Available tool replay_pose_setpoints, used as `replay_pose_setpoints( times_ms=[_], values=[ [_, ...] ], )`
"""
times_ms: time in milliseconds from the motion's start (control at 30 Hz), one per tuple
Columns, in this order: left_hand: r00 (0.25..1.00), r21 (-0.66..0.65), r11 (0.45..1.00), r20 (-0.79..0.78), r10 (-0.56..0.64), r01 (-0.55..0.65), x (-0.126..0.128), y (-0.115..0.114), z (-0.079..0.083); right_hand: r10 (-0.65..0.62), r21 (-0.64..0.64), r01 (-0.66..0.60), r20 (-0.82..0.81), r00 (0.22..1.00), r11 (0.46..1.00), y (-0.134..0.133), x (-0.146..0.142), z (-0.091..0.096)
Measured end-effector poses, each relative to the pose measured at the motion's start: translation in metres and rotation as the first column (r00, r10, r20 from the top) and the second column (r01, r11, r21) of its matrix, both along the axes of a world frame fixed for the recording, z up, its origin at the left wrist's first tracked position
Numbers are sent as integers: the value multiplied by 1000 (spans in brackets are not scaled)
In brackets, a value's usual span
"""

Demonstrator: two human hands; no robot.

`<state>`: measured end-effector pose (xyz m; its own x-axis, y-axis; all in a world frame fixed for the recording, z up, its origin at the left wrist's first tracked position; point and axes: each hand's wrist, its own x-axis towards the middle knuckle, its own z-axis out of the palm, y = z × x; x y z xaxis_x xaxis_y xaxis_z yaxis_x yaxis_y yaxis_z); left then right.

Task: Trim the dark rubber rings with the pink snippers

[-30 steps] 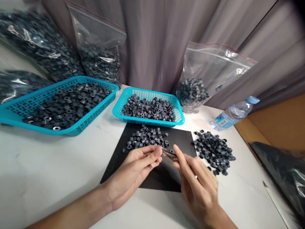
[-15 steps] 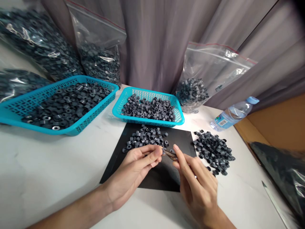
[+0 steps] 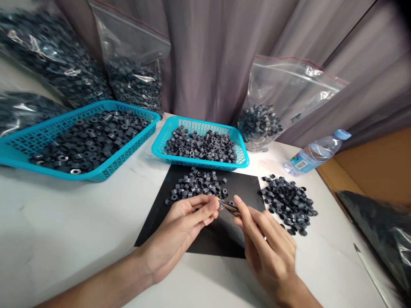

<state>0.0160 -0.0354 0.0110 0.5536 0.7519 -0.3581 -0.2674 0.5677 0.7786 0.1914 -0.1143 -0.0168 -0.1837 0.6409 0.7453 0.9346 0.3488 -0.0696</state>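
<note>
My left hand (image 3: 192, 220) is closed, its thumb and fingertips pinching a small dark grey ring (image 3: 220, 205) that is mostly covered by the fingers. My right hand (image 3: 266, 244) is wrapped round a slim, pointed metal tool (image 3: 231, 208); tweezers or small snips, I cannot tell which. The tool's tip meets the ring at the left fingertips. Both hands are above a black mat (image 3: 221, 239). Just beyond the left fingers lies a pile of grey rings (image 3: 195, 184) on the mat. To the right of the mat, another heap of rings (image 3: 290, 203) rests on the white table (image 3: 96, 231).
Two blue baskets of grey rings stand behind: a large one (image 3: 109, 171) at left and a smaller one (image 3: 205, 164) at centre. Clear bags of rings (image 3: 135, 81) (image 3: 261, 124) lean against the curtain (image 3: 205, 64). A water bottle (image 3: 316, 154) stands at right, near a cardboard box (image 3: 375, 158).
My right hand has shifted very slightly to the right, and the tool's angle has changed a little at the ring. My left hand keeps its place.
</note>
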Motion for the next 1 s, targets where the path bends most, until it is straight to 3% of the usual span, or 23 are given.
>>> replay_pose_setpoints(
  times_ms=[433, 700, 1000],
  values=[
    [1000, -41, 999, 24, 17, -16, 1, 0, -2, 29, 21, -30, 50, 998, 999, 2, 7, -1],
    [999, -33, 999, 0, 32, -32, 0, 0, -2, 79, 12, -79, -12, 997, 997, 2, 11, -3],
    [1000, -39, 999, 0, 21, -21, 1, -1, 0, 45, 0, -45, 30, 999, 999, 2, 10, 0]
  ],
)
